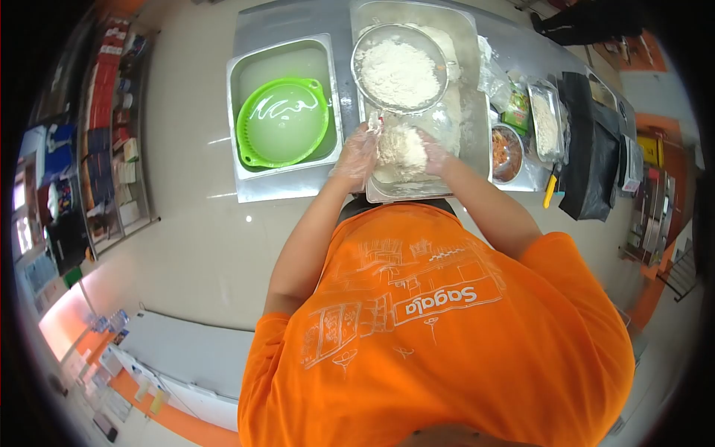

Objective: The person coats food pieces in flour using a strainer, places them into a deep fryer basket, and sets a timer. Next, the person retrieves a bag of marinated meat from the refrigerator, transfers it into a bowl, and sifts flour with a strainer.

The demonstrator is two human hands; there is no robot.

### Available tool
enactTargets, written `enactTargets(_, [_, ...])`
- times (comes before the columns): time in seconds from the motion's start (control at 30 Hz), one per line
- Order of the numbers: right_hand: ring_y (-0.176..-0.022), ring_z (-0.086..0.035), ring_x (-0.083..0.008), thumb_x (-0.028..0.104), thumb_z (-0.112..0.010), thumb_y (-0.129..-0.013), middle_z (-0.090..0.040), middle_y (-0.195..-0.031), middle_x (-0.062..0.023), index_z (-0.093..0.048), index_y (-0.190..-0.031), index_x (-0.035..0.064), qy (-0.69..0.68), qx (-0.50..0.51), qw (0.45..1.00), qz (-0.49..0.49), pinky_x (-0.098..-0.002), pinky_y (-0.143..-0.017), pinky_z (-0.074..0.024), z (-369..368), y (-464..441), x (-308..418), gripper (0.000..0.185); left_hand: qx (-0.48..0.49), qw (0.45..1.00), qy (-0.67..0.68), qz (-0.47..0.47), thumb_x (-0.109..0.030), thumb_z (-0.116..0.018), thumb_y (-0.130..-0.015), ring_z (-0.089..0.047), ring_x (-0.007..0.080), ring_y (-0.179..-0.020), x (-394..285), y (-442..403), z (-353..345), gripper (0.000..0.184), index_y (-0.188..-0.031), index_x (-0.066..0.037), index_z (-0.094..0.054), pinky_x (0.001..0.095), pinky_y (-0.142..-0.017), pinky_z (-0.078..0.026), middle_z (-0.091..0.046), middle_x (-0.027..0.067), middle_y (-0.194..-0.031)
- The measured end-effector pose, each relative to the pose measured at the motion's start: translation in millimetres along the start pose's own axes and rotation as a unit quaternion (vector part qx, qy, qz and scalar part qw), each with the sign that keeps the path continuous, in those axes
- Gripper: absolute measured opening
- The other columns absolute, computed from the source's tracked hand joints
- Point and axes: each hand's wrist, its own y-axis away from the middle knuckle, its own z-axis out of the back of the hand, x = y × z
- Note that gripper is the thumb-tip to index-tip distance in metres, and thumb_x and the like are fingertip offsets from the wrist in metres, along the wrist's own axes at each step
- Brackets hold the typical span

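Note:
My left hand (356, 158) and my right hand (438, 156), both in clear plastic gloves, are at the near end of a deep metal pan (468, 56). Between them they hold a heap of white flour (402, 150), with the fingers of each hand curled in from the sides and partly buried. Whether something lies inside the flour cannot be made out. Just beyond my hands, a round metal sieve (356, 74) filled with flour rests in the same pan.
Left of the pan, a green plastic strainer (322, 112) sits in a metal tub (232, 82) of cloudy liquid. To the right are a bowl of orange shreds (506, 153), a tray of flour (546, 123), a yellow-handled knife (550, 191) and a black plastic bag (588, 164).

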Motion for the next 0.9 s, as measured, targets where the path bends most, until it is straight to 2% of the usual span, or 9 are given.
enactTargets(0.2, [-0.103, -0.069, -0.0259, 0.046, -0.049, -0.104, -0.066, -0.126, -0.0092, -0.055, -0.140, 0.0141, -0.014, 0.151, 0.985, 0.083, -0.0444, -0.087, -0.0572, -23.0, 62.0, 85.9, 0.049, 0.062, 0.983, -0.171, 0.002, -0.026, -0.049, -0.106, -0.057, 0.0155, -0.083, -13.6, 5.6, 4.2, 0.043, -0.136, 0.004, -0.046, 0.0292, -0.079, -0.048, -0.062, 0.0067, -0.093])
enactTargets(0.27, [-0.102, -0.068, -0.0281, 0.047, -0.050, -0.102, -0.067, -0.124, -0.0094, -0.056, -0.139, 0.0129, 0.162, 0.008, 0.964, 0.211, -0.0437, -0.090, -0.0549, -48.1, 42.3, 91.3, 0.050, 0.070, 0.962, -0.258, -0.048, -0.026, -0.048, -0.106, -0.057, 0.0166, -0.081, -6.6, 2.0, 5.7, 0.034, -0.127, 0.001, -0.052, 0.0317, -0.076, -0.048, -0.060, 0.0075, -0.088])
enactTargets(0.4, [-0.098, -0.065, -0.0329, 0.044, -0.051, -0.100, -0.069, -0.112, -0.0150, -0.060, -0.129, 0.0085, 0.617, -0.403, 0.546, 0.398, -0.0399, -0.093, -0.0496, -77.6, -1.0, 62.3, 0.047, 0.090, 0.934, -0.302, -0.168, -0.027, -0.048, -0.106, -0.053, 0.0169, -0.074, 9.7, -3.2, 5.8, 0.026, -0.111, -0.003, -0.057, 0.0347, -0.072, -0.046, -0.055, 0.0062, -0.079])
enactTargets(0.47, [-0.098, -0.065, -0.0350, 0.036, -0.046, -0.101, -0.068, -0.103, -0.0209, -0.065, -0.117, 0.0067, 0.528, -0.479, 0.646, 0.274, -0.0394, -0.088, -0.0489, -142.5, 30.9, 70.9, 0.038, 0.095, 0.944, -0.278, -0.154, -0.028, -0.048, -0.107, -0.053, 0.0170, -0.074, 4.3, -1.0, 6.4, 0.026, -0.110, -0.004, -0.057, 0.0350, -0.071, -0.046, -0.055, 0.0062, -0.078])
enactTargets(0.53, [-0.111, -0.064, -0.0296, 0.059, -0.037, -0.102, -0.070, -0.118, -0.0177, -0.068, -0.125, 0.0044, 0.422, -0.511, 0.688, 0.296, -0.0400, -0.099, -0.0465, -111.4, 56.7, 61.6, 0.066, 0.087, 0.961, -0.238, -0.114, -0.029, -0.048, -0.107, -0.054, 0.0168, -0.074, -8.1, 6.5, 3.5, 0.026, -0.110, -0.005, -0.058, 0.0352, -0.071, -0.046, -0.056, 0.0060, -0.078])
enactTargets(0.67, [-0.094, -0.068, -0.0319, 0.031, -0.056, -0.091, -0.069, -0.098, -0.0184, -0.069, -0.110, 0.0080, 0.793, -0.435, 0.417, 0.094, -0.0389, -0.080, -0.0541, 34.0, 42.9, 29.3, 0.033, 0.073, 0.977, -0.188, -0.070, -0.028, -0.050, -0.107, -0.054, 0.0130, -0.073, 19.6, -2.9, 3.8, 0.024, -0.116, -0.008, -0.059, 0.0315, -0.068, -0.046, -0.057, 0.0015, -0.081])
enactTargets(0.77, [-0.104, -0.066, -0.0335, 0.027, -0.059, -0.087, -0.070, -0.110, -0.0149, -0.066, -0.121, 0.0105, 0.713, -0.359, 0.557, 0.230, -0.0405, -0.091, -0.0527, 131.8, -31.4, -23.9, 0.038, 0.078, 0.995, -0.052, -0.044, -0.023, -0.055, -0.105, -0.054, 0.0058, -0.071, 42.3, -4.6, 13.5, 0.022, -0.123, -0.011, -0.059, 0.0222, -0.063, -0.046, -0.060, -0.0053, -0.090])
enactTargets(0.83, [-0.113, -0.063, -0.0321, 0.025, -0.059, -0.087, -0.069, -0.120, -0.0134, -0.065, -0.125, 0.0101, 0.785, -0.257, 0.526, 0.202, -0.0420, -0.099, -0.0491, 114.4, -74.3, -24.9, 0.041, 0.071, 0.956, 0.264, 0.107, -0.022, -0.058, -0.104, -0.053, 0.0026, -0.071, -4.9, 12.9, 2.1, 0.023, -0.124, -0.011, -0.059, 0.0179, -0.062, -0.045, -0.060, -0.0076, -0.090])
enactTargets(0.9, [-0.122, -0.059, -0.0301, 0.022, -0.057, -0.089, -0.066, -0.129, -0.0125, -0.063, -0.128, 0.0097, 0.694, -0.233, 0.614, 0.295, -0.0439, -0.106, -0.0444, 132.1, -101.9, -11.7, 0.041, 0.058, 0.975, 0.209, 0.051, -0.020, -0.062, -0.102, -0.053, 0.0004, -0.071, 12.2, 8.7, 1.8, 0.025, -0.125, -0.012, -0.059, 0.0156, -0.062, -0.046, -0.059, -0.0091, -0.091])
